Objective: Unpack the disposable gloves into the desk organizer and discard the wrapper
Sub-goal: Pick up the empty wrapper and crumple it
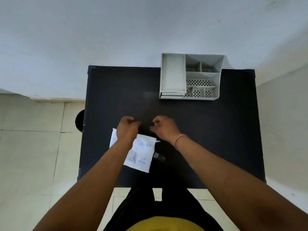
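Observation:
The white wrapper with blue print lies flat on the black table, partly under my left forearm. A small clear glossy piece sits at its right edge. My left hand and my right hand hover side by side just beyond the wrapper. Both have their fingers pinched closed on a thin transparent film, the disposable gloves, which barely shows against the dark top. The white desk organizer stands at the table's far right, with its compartments showing nothing inside.
A white wall rises behind the table. Pale floor tiles lie on both sides. A dark round object pokes out at the table's left edge. My body is close to the table's near edge.

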